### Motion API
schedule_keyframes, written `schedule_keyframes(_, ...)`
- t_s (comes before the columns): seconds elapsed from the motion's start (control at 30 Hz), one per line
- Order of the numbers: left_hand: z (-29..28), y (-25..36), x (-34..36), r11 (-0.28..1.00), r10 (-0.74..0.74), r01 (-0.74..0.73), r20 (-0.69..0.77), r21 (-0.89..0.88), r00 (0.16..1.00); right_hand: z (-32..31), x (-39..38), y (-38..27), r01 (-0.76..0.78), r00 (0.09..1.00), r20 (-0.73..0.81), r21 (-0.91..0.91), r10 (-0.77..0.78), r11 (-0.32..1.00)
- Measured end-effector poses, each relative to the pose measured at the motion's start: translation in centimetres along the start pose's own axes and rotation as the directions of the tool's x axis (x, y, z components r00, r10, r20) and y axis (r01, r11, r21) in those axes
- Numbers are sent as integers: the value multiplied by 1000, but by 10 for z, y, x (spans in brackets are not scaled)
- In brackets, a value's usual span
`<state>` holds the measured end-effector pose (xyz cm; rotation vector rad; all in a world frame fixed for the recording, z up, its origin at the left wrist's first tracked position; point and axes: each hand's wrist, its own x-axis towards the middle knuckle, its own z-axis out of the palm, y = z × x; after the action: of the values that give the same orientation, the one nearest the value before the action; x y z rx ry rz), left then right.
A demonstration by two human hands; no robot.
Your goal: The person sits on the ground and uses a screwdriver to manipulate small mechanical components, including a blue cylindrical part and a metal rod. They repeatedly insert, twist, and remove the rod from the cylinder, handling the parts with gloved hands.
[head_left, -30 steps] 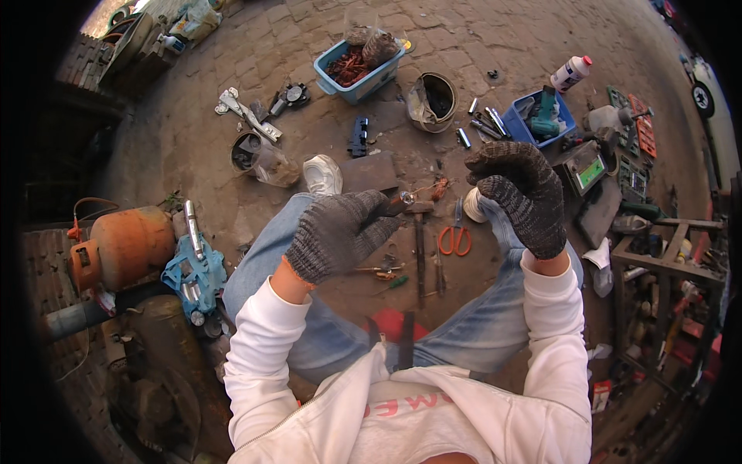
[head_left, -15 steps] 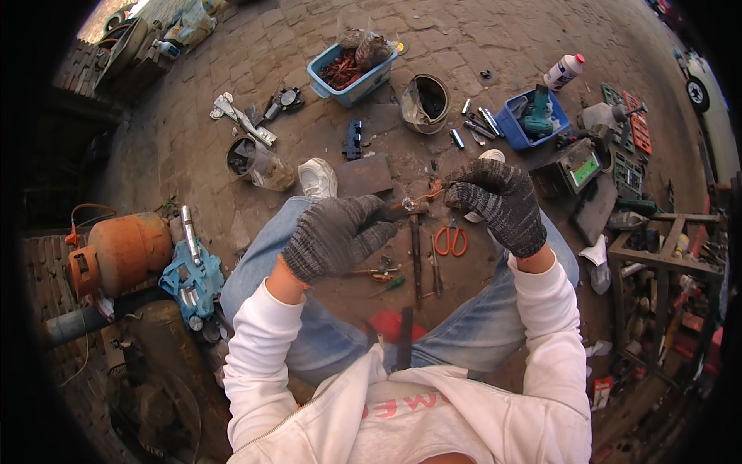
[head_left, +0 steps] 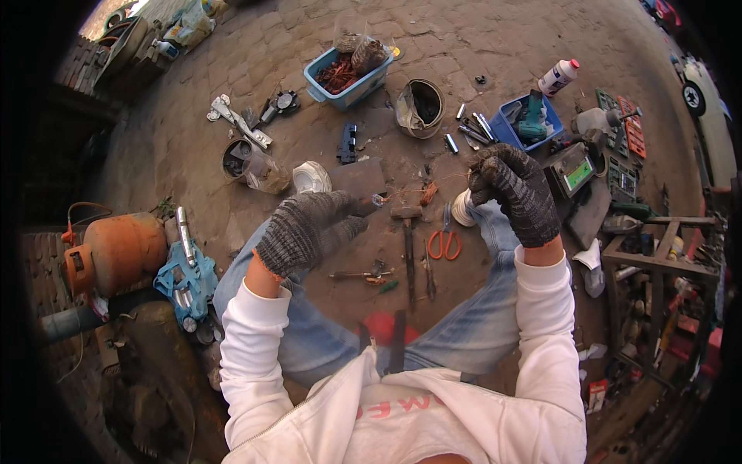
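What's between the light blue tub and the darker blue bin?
In the head view, a dark bucket and several metal tubes lie between them.

Below and between the left hand [head_left: 309,232] and the right hand [head_left: 516,195], 1 hammer [head_left: 408,247] is laid on the ground [head_left: 255,69], with scissors [head_left: 446,227] placed to its right. Beyond the grip, 1 tub [head_left: 355,96] and 1 bucket [head_left: 408,117] are set; beyond the right hand, what is probably a drill [head_left: 532,120] is kept in 1 box [head_left: 506,133].
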<state>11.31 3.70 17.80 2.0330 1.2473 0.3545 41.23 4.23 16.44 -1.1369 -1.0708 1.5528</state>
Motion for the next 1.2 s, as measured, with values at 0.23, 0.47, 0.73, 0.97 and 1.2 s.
schedule_keyframes(0.23,17,-13,8,987,157,-156,-1,42,988,8,-1,7,-101,989,135,266,67,959)
schedule_keyframes(0.47,51,2,8,604,100,124,229,-787,968,36,-7,29,-105,983,139,-101,118,989)
schedule_keyframes(0.73,58,5,1,894,304,-336,-149,-297,941,36,-6,14,-106,971,232,163,66,981)
schedule_keyframes(0.97,61,-4,0,891,452,-447,-239,79,859,54,-9,22,199,977,160,-426,-142,883)
schedule_keyframes(1.2,56,5,9,869,485,-494,-245,27,839,43,-14,23,168,986,79,-490,-149,856)
